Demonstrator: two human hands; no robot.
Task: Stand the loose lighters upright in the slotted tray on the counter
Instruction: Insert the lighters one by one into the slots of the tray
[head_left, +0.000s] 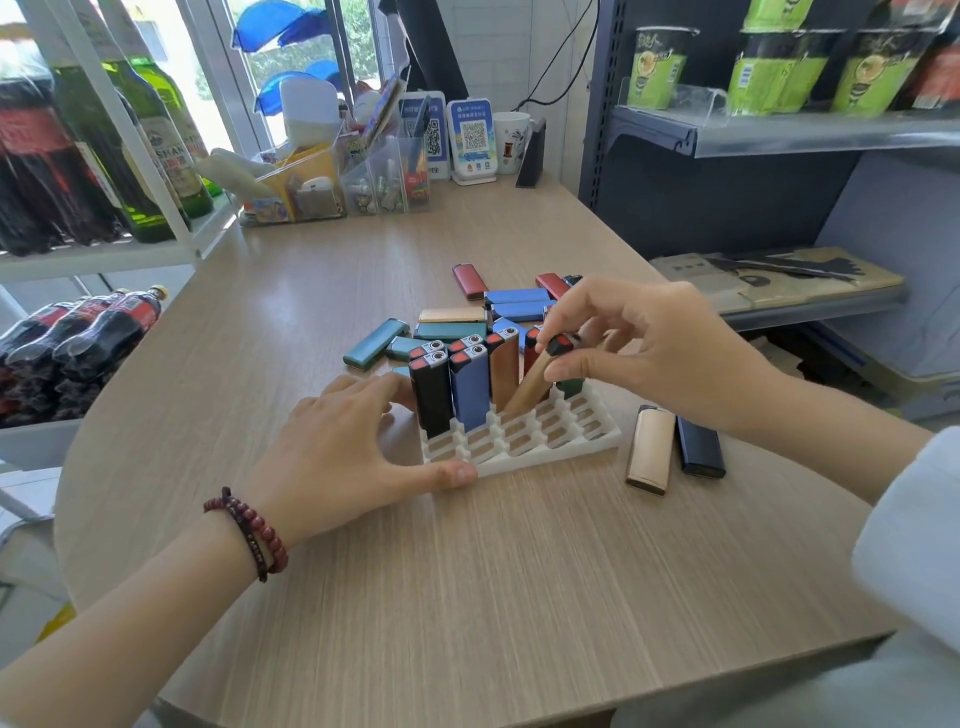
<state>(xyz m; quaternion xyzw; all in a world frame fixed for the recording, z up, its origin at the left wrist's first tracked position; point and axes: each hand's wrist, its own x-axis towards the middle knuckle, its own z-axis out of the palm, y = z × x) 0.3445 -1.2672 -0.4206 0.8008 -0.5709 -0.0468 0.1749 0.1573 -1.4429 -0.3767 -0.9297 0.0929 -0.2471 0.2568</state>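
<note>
A white slotted tray (524, 453) lies on the wooden counter. Several lighters stand upright in its back rows, among them a black one (431, 396) and a blue one (470, 392). My right hand (644, 345) pinches the top of a gold lighter (530, 387), which leans tilted with its base in a tray slot. My left hand (343, 447) rests on the counter with thumb and fingers against the tray's left end. Loose lighters lie behind the tray, such as a teal one (375, 343), a red one (469, 280) and a blue one (517, 296).
A gold lighter (649, 449) and a black lighter (700, 447) lie flat right of the tray. Clear organisers (337, 182) and QR-code stands (470, 140) fill the counter's far end. Bottle shelves (93, 156) stand at the left, a goods shelf (779, 130) at the right.
</note>
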